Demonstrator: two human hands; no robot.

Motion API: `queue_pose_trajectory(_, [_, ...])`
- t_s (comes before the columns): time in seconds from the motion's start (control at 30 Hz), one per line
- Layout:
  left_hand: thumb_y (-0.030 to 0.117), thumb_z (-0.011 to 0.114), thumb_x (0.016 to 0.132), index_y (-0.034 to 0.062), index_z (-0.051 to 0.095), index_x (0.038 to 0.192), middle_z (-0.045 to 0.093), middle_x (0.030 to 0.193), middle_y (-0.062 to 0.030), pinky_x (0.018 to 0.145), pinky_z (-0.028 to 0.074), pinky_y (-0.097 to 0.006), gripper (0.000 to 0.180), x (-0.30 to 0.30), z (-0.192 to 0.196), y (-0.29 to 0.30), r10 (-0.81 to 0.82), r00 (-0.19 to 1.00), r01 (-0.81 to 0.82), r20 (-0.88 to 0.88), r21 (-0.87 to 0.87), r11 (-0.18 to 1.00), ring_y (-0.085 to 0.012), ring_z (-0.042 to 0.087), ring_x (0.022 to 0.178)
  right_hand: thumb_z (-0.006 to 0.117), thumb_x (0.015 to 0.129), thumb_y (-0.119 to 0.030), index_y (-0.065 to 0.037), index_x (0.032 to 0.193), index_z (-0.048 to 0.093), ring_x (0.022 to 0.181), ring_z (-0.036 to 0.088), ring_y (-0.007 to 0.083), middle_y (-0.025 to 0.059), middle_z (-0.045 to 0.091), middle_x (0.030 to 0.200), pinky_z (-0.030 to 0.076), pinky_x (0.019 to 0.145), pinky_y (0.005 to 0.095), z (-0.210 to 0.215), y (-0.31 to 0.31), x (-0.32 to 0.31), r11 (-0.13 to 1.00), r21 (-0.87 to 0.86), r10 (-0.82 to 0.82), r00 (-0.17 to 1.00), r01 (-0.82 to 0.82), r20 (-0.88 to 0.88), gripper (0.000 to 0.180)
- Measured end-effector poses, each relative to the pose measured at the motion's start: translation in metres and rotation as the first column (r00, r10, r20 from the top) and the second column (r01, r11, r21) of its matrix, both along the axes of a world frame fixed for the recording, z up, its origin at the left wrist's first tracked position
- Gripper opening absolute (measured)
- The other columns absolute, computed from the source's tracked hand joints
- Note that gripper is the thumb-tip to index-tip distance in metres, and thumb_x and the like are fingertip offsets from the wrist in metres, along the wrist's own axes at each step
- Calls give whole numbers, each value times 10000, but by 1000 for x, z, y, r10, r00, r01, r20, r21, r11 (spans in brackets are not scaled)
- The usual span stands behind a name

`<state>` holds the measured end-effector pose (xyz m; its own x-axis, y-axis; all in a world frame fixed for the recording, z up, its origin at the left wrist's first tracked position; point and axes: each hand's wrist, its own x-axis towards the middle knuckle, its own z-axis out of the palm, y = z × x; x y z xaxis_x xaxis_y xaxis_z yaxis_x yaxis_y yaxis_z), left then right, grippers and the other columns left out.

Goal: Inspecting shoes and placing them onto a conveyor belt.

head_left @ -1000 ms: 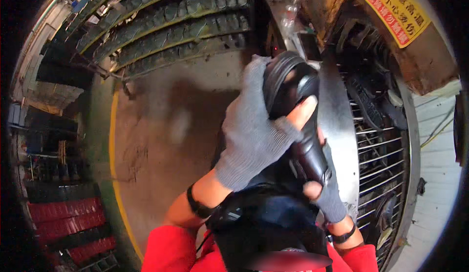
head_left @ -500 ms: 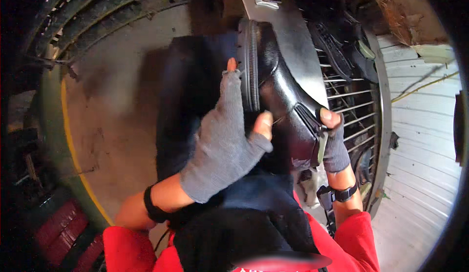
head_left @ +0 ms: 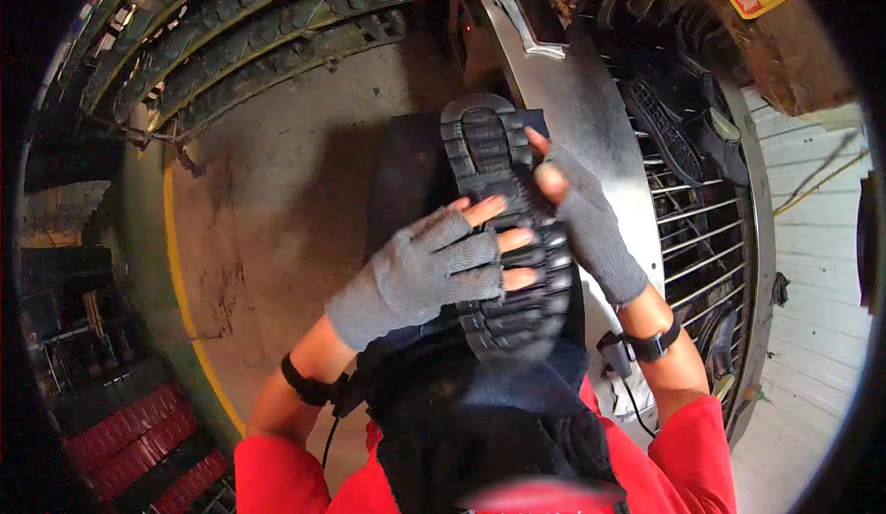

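A black boot lies across my lap with its ridged sole facing up. The rounded heel end points away from me; the toe end is near my body and slightly smeared by motion. My left hand, in a grey fingerless glove, rests on the middle of the sole with its fingers stretched out and apart. At the boot's right side, my right hand, gloved alike, grips the edge near the heel. Its thumb and a fingertip show, while the other fingers are hidden. The boot's leather upper is underneath, out of sight.
A metal worktop runs along my right, bearing a dark flat device on white paper. Beside it, a barred rack carries dark soles. Shelves of dark footwear stand far left; dark red pieces lie lower left.
The boot has turned from its side to sole up. My left hand has moved from the sole's edge onto the sole's face; my right hand has shifted from the near end up toward the heel.
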<state>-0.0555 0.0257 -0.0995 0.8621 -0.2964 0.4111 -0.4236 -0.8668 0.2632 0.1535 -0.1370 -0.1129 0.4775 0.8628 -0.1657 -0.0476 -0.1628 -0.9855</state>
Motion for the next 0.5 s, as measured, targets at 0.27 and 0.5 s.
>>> queue_pose_trajectory(0.27, [140, 769, 917, -12, 453, 1542, 518, 1552, -161, 1184, 422, -421, 717, 27, -10, 17, 408, 828, -531, -384, -772, 350, -288, 510, 1432, 708, 1006, -181, 38, 1411, 622, 830, 635, 78, 30, 694, 1106, 521, 749, 241, 3, 27, 28, 997, -70, -16, 992, 25, 125, 469])
queue_pose_trajectory(0.5, [357, 888, 794, -16, 549, 1458, 569, 1446, -202, 1191, 389, -425, 834, 50, -35, 24, 421, 772, -633, -477, -508, 585, -393, 503, 1399, 794, 907, -218, 24, 1221, 721, 903, 597, 180, 80, 629, 974, 481, 811, 300, 9, 34, 39, 981, -127, 184, 913, -147, 364, 403])
